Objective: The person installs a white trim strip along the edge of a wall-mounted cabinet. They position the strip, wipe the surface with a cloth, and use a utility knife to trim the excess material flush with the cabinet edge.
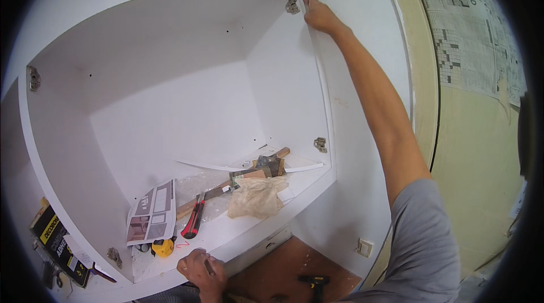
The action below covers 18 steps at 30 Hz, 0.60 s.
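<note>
At the upper right front edge of the white cabinet, my right hand is raised on an outstretched arm. One finger points up along the seam between cabinet and wall, and the thumb rests close by the edge. My left hand is low at the front edge of the cabinet floor, its fingers curled round a small brownish piece whose kind I cannot make out. Nearest to it lie a yellow tape measure and a red and black utility knife. A crumpled beige cloth sits farther right.
Inside the cabinet are a printed leaflet, wood strips and dark flat pieces. Metal hinges stick out at its sides. Below stand a drill and a wall switch. A black and yellow box is at left.
</note>
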Each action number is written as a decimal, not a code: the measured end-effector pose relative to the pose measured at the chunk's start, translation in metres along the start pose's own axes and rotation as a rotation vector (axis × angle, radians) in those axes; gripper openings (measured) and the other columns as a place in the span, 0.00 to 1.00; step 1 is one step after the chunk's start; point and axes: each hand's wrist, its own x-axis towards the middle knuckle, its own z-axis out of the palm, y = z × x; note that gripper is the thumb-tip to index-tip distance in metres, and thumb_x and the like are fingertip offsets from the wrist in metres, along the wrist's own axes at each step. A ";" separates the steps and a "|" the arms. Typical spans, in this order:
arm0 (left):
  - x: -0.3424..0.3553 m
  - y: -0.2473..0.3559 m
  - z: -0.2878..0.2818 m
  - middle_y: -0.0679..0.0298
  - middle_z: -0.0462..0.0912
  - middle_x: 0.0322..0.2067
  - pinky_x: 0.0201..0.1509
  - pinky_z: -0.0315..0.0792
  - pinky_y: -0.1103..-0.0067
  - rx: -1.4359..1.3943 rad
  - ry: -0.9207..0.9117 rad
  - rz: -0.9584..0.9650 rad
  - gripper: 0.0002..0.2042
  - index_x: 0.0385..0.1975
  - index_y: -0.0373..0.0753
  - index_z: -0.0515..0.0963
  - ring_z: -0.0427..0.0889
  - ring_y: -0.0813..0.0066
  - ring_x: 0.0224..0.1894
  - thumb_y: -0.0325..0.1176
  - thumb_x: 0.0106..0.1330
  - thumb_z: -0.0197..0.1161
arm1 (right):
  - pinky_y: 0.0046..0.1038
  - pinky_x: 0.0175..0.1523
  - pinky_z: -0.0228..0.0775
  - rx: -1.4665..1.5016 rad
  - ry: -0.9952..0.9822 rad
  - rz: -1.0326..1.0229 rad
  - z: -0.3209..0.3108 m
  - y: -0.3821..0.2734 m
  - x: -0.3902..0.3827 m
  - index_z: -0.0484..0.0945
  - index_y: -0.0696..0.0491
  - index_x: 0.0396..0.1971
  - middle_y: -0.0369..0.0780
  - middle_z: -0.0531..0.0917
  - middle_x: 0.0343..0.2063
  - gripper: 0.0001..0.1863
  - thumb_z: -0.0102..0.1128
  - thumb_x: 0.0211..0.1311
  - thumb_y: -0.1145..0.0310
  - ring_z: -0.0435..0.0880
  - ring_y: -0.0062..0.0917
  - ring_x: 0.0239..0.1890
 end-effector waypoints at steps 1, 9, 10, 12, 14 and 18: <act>0.001 0.004 -0.001 0.53 0.82 0.40 0.53 0.62 0.60 -0.012 -0.007 -0.009 0.10 0.39 0.39 0.74 0.77 0.55 0.42 0.24 0.58 0.62 | 0.44 0.71 0.70 -0.020 0.014 0.005 0.005 0.000 -0.008 0.44 0.68 0.78 0.60 0.77 0.66 0.47 0.54 0.60 0.74 0.80 0.57 0.62; -0.002 0.001 0.000 0.53 0.82 0.41 0.55 0.62 0.60 0.063 -0.001 0.003 0.10 0.40 0.37 0.75 0.76 0.53 0.43 0.27 0.59 0.63 | 0.44 0.63 0.79 -0.262 0.153 -0.117 0.035 -0.004 -0.043 0.64 0.67 0.71 0.57 0.78 0.64 0.31 0.55 0.68 0.77 0.83 0.52 0.57; -0.002 0.002 0.003 0.53 0.82 0.41 0.55 0.62 0.60 0.055 -0.006 0.008 0.10 0.40 0.37 0.75 0.76 0.53 0.43 0.27 0.59 0.63 | 0.43 0.62 0.80 -0.310 0.177 -0.144 0.039 0.004 -0.043 0.64 0.67 0.70 0.56 0.77 0.65 0.31 0.54 0.68 0.78 0.83 0.51 0.58; -0.001 0.007 0.003 0.54 0.82 0.41 0.56 0.62 0.60 0.063 -0.011 0.006 0.10 0.41 0.37 0.75 0.77 0.53 0.44 0.27 0.59 0.63 | 0.42 0.62 0.81 -0.355 0.180 -0.150 0.038 0.010 -0.042 0.65 0.67 0.70 0.56 0.75 0.68 0.30 0.53 0.68 0.79 0.82 0.50 0.59; 0.001 0.008 0.002 0.54 0.82 0.41 0.56 0.62 0.60 0.073 -0.010 0.011 0.11 0.40 0.37 0.75 0.76 0.53 0.44 0.28 0.58 0.63 | 0.42 0.63 0.81 -0.350 0.136 -0.109 0.036 0.004 -0.043 0.65 0.67 0.70 0.55 0.72 0.70 0.30 0.52 0.68 0.79 0.82 0.49 0.60; 0.002 0.008 0.000 0.55 0.81 0.41 0.57 0.62 0.60 0.096 -0.020 0.023 0.12 0.41 0.38 0.75 0.77 0.54 0.46 0.28 0.57 0.63 | 0.40 0.63 0.82 -0.368 0.146 -0.134 0.034 0.000 -0.050 0.66 0.67 0.70 0.55 0.69 0.72 0.29 0.51 0.69 0.78 0.82 0.49 0.61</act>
